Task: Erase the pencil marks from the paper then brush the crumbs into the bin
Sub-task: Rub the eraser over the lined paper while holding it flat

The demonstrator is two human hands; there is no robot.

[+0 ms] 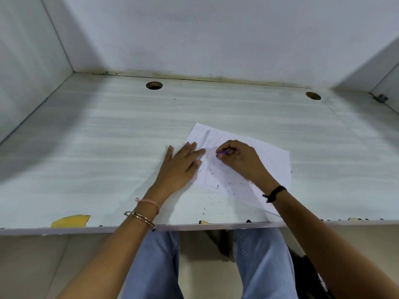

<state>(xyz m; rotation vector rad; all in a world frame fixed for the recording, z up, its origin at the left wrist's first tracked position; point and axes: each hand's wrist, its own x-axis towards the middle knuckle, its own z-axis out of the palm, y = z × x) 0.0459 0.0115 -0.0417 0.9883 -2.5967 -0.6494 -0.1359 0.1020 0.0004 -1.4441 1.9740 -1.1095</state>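
Note:
A white sheet of paper (272, 160) lies tilted on the pale desk (108, 147), with curved pencil lines (206, 139) near its far left corner. My left hand (181, 167) lies flat with straight fingers on the paper's left edge. My right hand (239, 160) pinches a small purple eraser (220, 153) whose tip touches the paper. Dark eraser crumbs (218, 186) are scattered over the sheet's near part and on the desk in front of it. No bin can be seen.
Two round cable holes (154, 85) (313, 95) sit near the desk's back edge. White partition walls close the left, back and right sides. A yellow patch (71, 220) marks the chipped front edge. My legs in blue jeans show below the desk.

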